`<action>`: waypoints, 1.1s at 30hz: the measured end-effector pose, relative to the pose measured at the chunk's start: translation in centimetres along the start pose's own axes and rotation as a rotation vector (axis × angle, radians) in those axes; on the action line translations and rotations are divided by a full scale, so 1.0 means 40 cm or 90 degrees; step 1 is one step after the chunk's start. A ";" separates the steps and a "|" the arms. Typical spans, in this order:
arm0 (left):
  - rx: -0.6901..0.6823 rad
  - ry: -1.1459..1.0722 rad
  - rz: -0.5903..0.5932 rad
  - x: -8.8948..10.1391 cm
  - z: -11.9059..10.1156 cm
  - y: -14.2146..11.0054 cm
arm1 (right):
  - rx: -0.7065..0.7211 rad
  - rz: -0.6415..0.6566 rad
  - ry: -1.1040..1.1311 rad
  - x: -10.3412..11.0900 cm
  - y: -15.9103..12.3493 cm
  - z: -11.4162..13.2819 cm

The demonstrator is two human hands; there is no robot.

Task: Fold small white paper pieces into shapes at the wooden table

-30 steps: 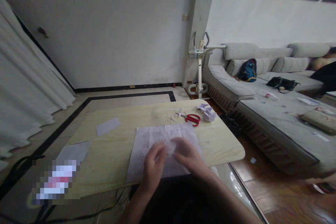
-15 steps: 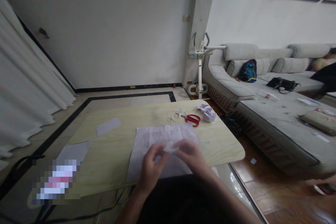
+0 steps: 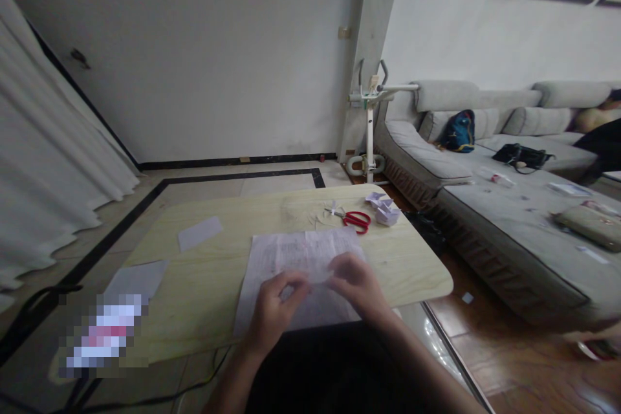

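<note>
Between my two hands is a small piece of white paper [image 3: 319, 275], blurred against the sheet below. My left hand [image 3: 281, 301] pinches its left end between thumb and fingers. At the other end, my right hand [image 3: 356, 284] has thumb and fingers closed on it. Both hands hover over a large printed sheet of paper [image 3: 286, 249] lying flat on the wooden table. Beyond the sheet lie scissors with red handles [image 3: 356, 221], with thin paper scraps [image 3: 317, 217] by their blades. Folded white paper pieces [image 3: 387, 212] sit to the right of the scissors.
The pale wooden table [image 3: 412, 272] has rounded corners. Two plain papers lie on its left side, one a small slip [image 3: 200, 233]. A grey sofa [image 3: 509, 226] with bags stands to the right, and a person is partly visible at the far right edge. Cables [image 3: 169, 398] run below the table.
My hands have moved slightly apart, the left one a little left and down. The small paper between them shows less brightly. Scissors and other papers have stayed put.
</note>
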State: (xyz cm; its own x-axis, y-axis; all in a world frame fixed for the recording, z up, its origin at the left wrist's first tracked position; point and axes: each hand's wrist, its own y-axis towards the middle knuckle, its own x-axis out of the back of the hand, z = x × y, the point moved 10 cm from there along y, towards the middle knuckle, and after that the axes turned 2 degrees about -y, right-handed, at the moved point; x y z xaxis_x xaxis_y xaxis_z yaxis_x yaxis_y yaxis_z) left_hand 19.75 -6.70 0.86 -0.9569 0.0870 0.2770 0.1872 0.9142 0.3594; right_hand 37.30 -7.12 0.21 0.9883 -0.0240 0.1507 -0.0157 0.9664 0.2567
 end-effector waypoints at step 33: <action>0.088 0.016 -0.022 -0.039 0.023 -0.011 | 0.186 0.026 -0.162 -0.037 -0.022 0.091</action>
State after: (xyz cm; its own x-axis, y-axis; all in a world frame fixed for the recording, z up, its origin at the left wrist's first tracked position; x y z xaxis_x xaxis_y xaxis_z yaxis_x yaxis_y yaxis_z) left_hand 20.97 -6.87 -0.55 -0.9560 0.0458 0.2897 0.1200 0.9623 0.2442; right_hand 35.29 -8.85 3.23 0.9172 -0.0846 0.3893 -0.1336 0.8553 0.5006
